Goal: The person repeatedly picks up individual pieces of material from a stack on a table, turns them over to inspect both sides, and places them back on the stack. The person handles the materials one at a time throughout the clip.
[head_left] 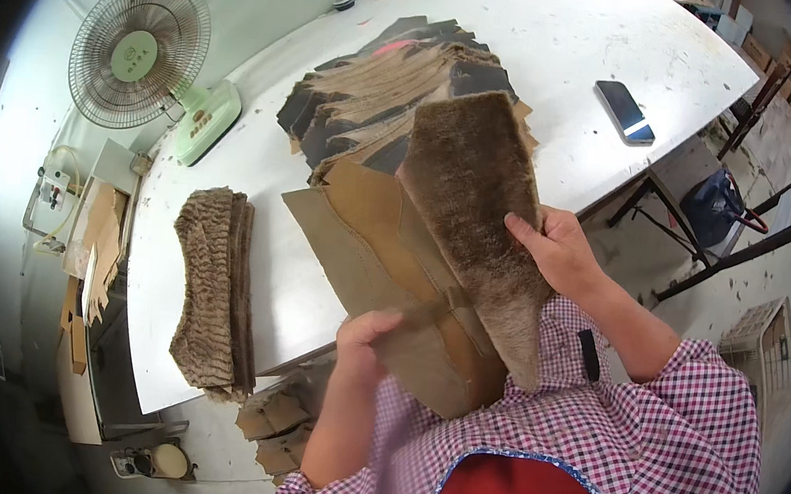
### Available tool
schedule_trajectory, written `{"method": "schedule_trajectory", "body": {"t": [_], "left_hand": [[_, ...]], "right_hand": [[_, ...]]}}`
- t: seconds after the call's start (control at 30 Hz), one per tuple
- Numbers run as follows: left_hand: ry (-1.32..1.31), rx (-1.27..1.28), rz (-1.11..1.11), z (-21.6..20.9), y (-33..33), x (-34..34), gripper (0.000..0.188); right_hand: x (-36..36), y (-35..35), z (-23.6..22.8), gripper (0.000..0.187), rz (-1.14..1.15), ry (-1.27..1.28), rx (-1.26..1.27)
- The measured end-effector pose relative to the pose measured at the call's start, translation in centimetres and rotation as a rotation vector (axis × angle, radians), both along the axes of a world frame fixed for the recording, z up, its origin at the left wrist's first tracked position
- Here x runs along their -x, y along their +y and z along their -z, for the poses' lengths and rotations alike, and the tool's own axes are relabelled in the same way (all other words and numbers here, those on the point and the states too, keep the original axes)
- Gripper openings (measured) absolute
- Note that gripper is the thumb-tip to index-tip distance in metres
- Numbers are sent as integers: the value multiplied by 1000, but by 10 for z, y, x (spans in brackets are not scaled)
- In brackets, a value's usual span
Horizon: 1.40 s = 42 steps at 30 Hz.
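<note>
The brown fur piece (478,179) has short, dense pile; it is long, with a broad far end, and it narrows toward the person's body. Beside it, partly under its edge, is the tan piece (344,242), smooth and flat like leather or suede, with a golden-brown band along its length. These 2 pieces are in the hands, above the near edge of the table. The right hand (555,248) grips the fur piece, with its thumb pressed on the pile and its fingers behind. The left hand (365,341) is closed on the near left edge of the tan piece; its thumb lies on top, and its other fingers are hidden.

On the table (287,284) there are 2 groups of material: 1 wide, overlapping pile (371,102) of brown and dark pieces, and 1 neat stack (206,286) of ribbed, curly fur on the left. I cannot count their layers.

The table top is white and smooth, with small dark specks. It carries 1 phone (624,112) and 1 pale green fan (138,55) with a round wire cage. To the right, 1 dark blue bag (711,209) is beyond the table edge, and 1 pale basket (757,344) stands on the grey floor (691,337).
</note>
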<state>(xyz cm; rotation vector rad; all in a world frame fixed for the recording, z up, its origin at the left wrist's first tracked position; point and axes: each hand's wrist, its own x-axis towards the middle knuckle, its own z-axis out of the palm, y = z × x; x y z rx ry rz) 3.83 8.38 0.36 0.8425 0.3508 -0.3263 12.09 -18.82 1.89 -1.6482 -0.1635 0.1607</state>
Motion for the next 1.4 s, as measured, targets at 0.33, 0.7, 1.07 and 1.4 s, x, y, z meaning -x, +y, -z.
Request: {"method": "schedule_trajectory", "body": {"t": [0.33,0.7,1.07,1.4], "left_hand": [[-150,209,-4,-15,-50,19,66],[-86,104,-99,-16,-52,13,52],[-237,-71,-92,-31,-68,25,53],[-196,-39,-129,-26,-74,29,49]], "right_hand": [[-4,35,36,29,-271,55,-66],[-6,19,-12,21,222,-579,426],[41,15,-43,17,-125,-415,179],[56,19,-40,14,-54,-499,206]]}}
